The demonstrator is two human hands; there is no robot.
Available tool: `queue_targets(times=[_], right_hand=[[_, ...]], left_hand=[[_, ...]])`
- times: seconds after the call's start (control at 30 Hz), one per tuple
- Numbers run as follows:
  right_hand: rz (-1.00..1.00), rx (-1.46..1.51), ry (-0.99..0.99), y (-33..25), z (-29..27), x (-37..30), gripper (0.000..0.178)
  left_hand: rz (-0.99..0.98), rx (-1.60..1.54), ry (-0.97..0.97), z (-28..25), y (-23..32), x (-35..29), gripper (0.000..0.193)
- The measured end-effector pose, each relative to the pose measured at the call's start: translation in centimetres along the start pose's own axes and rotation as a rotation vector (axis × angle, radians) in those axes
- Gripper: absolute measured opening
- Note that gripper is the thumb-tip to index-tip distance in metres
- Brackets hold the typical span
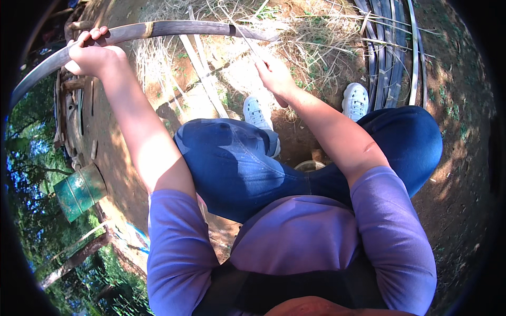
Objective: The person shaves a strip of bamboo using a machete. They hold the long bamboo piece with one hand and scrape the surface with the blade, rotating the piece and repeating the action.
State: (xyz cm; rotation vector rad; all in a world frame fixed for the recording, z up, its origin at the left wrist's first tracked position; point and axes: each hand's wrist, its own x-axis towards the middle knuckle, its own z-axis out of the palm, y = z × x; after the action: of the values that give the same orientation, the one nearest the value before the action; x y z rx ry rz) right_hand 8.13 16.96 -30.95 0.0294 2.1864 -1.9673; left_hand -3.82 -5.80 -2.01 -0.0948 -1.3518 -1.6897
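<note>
Over our knees we clamp the left hand (90,52) round a long, stiff but springy bamboo strip (174,29), judged light, right hand (274,73) closed on a thin blade (245,39)

Smooth grey bamboo strip (174,29), matt blue denim trousers (247,163), glossy white plastic clogs (356,100), dull green metal can (80,190)

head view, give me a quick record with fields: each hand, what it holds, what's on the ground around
setting: outdoors, bare dirt ground with dry grass
posture: person seated, knees apart, white shoes on the dirt
left hand: gripped around a long bamboo strip
right hand: closed on a thin blade-like tool, kind unclear, held against the strip
far right: bundle of split bamboo strips lying on the dirt
left edge: green metal can
</note>
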Motion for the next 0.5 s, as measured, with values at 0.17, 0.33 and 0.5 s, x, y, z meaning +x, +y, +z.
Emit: queue_targets(times=[0.17,0.33,0.5], right_hand=[[0.190,-0.129,0.048,6.5,-2.0,0.0,0.033],[0.571,-0.100,-0.072,13.8,-7.0,0.4,0.034],[0.529,0.166,0.078,14.1,-5.5,1.4,0.031]], left_hand=[[-0.076,-0.060,-0.084,-2.0,-0.5,1.7,0.024],[-0.049,-0.047,-0.080,0.5,0.1,0.1,0.013],[-0.136,-0.090,-0.093,1.1,0.2,-0.3,0.034]])
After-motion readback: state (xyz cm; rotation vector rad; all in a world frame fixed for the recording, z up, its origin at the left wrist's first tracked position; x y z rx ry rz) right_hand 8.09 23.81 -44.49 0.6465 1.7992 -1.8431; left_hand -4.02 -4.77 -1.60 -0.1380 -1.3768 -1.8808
